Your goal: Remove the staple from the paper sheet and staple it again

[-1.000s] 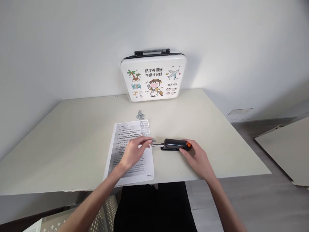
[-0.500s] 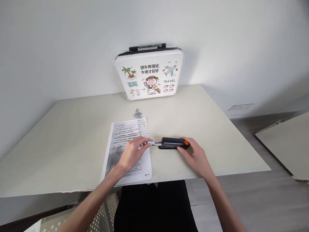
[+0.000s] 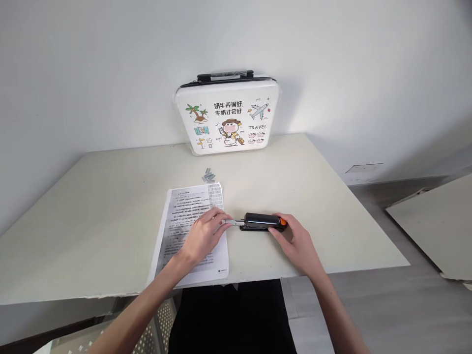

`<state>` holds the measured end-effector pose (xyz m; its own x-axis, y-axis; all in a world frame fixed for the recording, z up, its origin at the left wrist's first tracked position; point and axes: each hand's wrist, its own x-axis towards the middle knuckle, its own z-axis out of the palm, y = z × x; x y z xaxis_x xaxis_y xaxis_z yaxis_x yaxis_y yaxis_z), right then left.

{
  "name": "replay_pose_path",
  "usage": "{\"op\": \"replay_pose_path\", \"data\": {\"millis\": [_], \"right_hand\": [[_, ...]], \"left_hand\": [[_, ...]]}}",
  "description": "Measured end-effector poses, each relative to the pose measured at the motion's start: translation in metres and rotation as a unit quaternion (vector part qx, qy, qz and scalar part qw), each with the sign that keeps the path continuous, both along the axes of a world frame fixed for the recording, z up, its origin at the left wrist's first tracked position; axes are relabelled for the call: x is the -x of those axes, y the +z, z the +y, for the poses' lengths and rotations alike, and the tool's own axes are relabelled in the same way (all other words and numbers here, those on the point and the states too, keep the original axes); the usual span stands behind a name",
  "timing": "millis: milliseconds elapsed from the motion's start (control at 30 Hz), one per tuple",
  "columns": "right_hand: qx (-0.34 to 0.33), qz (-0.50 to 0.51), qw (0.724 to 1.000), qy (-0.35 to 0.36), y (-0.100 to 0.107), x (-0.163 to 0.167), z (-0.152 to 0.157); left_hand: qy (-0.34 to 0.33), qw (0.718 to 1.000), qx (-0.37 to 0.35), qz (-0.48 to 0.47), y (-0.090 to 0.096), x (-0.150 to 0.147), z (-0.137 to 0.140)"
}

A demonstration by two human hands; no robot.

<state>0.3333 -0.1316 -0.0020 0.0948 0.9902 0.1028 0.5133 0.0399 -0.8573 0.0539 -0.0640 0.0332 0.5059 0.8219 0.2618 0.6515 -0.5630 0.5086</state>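
A black stapler [image 3: 261, 221] with an orange end lies on the table with its narrow metal rail drawn out to the left. My right hand [image 3: 295, 241] is closed around its orange end, thumb in front and fingers behind. Between thumb and fingertips, my left hand [image 3: 206, 233] pinches a small grey staple strip [image 3: 232, 222] at the outer end of the rail. I cannot tell how far the strip sits in the rail. Under my left hand lies a printed sheet of paper [image 3: 199, 275], partly covered by the hand and wrist.
Several loose staple strips [image 3: 208, 176] lie in a small pile beyond the paper's top edge. A white case [image 3: 226, 118] with cartoon prints and a black handle leans against the wall at the back of the table [image 3: 92, 221]. The table's front edge runs close to my body.
My left fingers and the staple strip have shifted slightly left relative to the stapler, and more of the strip shows. My right hand keeps its hold. The whole view has tilted slightly.
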Motion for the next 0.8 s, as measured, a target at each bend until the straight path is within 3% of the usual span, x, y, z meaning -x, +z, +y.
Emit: {"op": "replay_pose_path", "data": {"millis": [267, 600, 800], "right_hand": [[-0.001, 0.013, 1.000, 0.001, 0.000, 0.001, 0.000], [-0.007, 0.008, 1.000, 0.000, -0.001, 0.000, 0.000], [0.005, 0.016, 1.000, 0.023, -0.001, -0.006, 0.000]], "left_hand": [[0.010, 0.999, 0.035, -0.013, 0.006, -0.003, -0.001], [-0.007, 0.998, 0.060, 0.034, 0.002, -0.003, 0.003], [-0.117, 0.975, 0.183, -0.034, 0.009, 0.025, 0.007]]}}
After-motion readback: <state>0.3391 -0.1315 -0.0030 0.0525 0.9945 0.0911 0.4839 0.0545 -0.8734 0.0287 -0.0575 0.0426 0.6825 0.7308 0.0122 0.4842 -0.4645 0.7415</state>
